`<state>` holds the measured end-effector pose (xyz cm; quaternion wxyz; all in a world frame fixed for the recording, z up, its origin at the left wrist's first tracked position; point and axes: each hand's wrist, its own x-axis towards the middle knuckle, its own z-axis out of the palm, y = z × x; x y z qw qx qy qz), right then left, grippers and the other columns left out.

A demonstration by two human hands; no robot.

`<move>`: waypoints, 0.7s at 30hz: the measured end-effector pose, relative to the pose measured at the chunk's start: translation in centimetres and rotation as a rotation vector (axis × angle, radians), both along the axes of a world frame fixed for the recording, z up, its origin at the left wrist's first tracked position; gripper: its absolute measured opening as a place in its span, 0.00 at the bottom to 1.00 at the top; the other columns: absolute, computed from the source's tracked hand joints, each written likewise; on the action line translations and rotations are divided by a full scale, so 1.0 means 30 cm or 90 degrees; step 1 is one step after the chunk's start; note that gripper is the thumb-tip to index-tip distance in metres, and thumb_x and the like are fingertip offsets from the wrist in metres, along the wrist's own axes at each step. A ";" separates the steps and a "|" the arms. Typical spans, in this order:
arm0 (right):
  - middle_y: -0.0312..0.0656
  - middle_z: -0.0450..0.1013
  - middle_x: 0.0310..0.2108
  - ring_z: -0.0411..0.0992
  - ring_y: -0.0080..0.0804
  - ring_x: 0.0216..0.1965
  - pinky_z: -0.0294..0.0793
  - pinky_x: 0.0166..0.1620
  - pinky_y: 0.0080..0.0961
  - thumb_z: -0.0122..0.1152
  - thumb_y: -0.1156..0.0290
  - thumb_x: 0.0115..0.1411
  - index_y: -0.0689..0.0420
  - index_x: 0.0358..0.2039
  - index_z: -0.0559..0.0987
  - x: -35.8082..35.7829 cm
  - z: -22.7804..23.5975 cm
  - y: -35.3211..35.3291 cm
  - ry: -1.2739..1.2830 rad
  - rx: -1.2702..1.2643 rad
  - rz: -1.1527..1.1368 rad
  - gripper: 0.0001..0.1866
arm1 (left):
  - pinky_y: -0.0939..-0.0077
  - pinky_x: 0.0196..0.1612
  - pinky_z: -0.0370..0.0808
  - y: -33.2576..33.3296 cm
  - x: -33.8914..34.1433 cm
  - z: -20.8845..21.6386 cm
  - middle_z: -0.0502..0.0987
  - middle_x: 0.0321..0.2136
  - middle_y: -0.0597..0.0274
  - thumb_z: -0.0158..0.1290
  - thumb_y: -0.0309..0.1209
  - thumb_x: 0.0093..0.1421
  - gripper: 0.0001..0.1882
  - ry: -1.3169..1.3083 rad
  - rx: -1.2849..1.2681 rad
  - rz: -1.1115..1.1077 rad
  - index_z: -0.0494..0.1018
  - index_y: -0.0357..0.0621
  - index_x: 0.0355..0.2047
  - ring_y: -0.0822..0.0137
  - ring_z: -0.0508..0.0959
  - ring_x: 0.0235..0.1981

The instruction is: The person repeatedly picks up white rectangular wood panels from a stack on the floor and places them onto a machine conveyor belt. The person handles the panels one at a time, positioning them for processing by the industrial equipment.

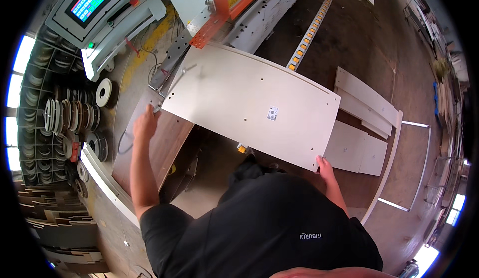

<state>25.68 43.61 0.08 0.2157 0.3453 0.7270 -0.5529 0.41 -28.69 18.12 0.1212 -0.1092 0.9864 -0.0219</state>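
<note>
A black shirt (279, 228) fills the lower middle of the view, nearest the camera, with a bare forearm reaching out on either side. Beyond it lies the white panel (214, 91), a flat rectangle spread out in front of the person. Its long axis runs across the body and slants, from the far left down to the near right. One short end points toward the machine with the orange bracket (212, 26); the other faces right.

At upper left stands a grey console (107, 26) with a lit screen. Below the panel's left end a brown board (159, 146) slopes away toward the person. To the right, pale boards (366, 101) lie in overlapping groups, just beside the panel. White, brown and dark coils (75, 116) sit in a row on the far left. A narrow roller rail (312, 31) with yellow rollers runs away from the panel's far edge.

The left hand (144, 124) is by the panel's near left corner, fingers curled; whether they grip the small metal piece (157, 108) there, I cannot tell. The right hand (325, 168) grips the panel's near right corner. Smaller still are a printed label (272, 113), right of the panel's middle, and several dark holes (245, 120).
</note>
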 end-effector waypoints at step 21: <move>0.36 0.77 0.30 0.74 0.25 0.27 0.77 0.32 0.28 0.47 0.46 0.73 0.54 0.46 0.80 0.010 0.048 -0.021 0.094 -0.212 -0.157 0.24 | 0.60 0.19 0.70 0.453 0.602 -0.533 0.71 0.19 0.60 0.54 0.41 0.68 0.14 -0.108 0.922 0.429 0.67 0.45 0.42 0.61 0.75 0.18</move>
